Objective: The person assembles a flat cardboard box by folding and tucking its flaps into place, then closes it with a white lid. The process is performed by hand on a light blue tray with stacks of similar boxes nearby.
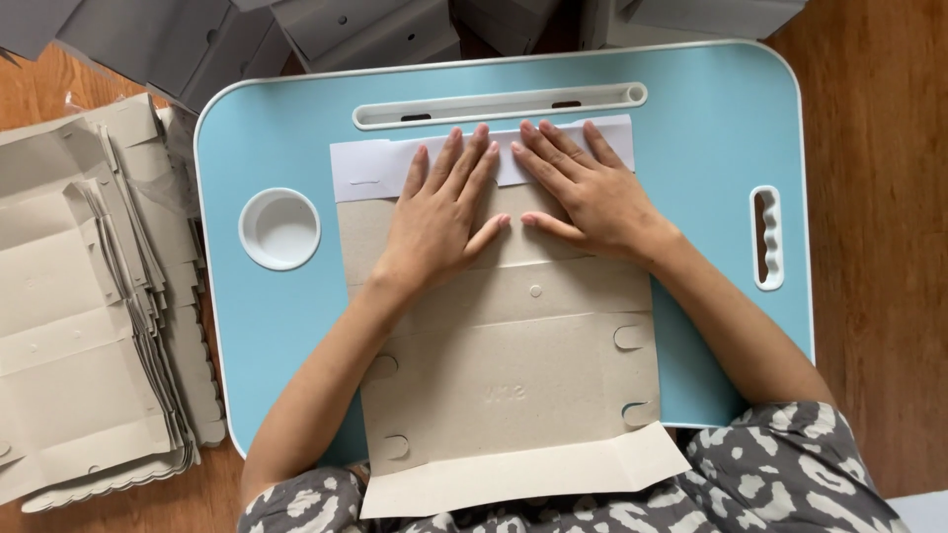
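A flat grey cardboard box blank (513, 365) lies on a light blue lap table (711, 118), its white far flap (365, 173) folded over toward me. My left hand (439, 212) presses flat on that fold, fingers spread and pointing away. My right hand (583, 188) lies flat beside it, thumbs nearly touching. Both palms rest on the cardboard and neither grips anything. The near white flap (523, 474) hangs over the table's front edge onto my lap.
A stack of flat cardboard blanks (79, 296) lies on the wooden floor at the left. Folded grey boxes (336, 30) are piled beyond the table. The table has a round cup recess (279, 229), a long slot (499, 104) and a handle cutout (766, 237).
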